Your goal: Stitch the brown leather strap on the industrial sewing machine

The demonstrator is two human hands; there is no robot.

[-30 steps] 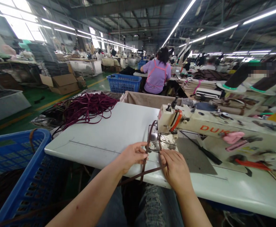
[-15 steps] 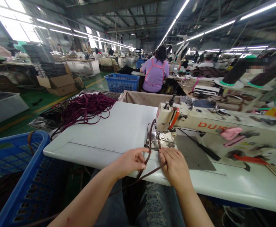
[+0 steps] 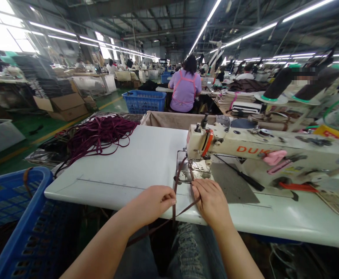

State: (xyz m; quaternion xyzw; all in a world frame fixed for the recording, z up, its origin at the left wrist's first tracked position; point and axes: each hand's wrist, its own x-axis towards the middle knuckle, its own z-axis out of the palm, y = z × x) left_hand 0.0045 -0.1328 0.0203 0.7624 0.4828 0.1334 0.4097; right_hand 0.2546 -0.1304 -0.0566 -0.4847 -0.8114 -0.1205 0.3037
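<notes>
Brown strap (image 3: 174, 211), hands (image 3: 211, 199) near front edge of tabletop (image 3: 146, 155), stretching leftward

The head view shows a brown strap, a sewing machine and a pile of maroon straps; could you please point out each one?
Brown strap (image 3: 174, 211): head view, near end of its left strand.
Sewing machine (image 3: 255, 139): head view, its pale arm.
Pile of maroon straps (image 3: 102, 133): head view, mid-heap.
</notes>
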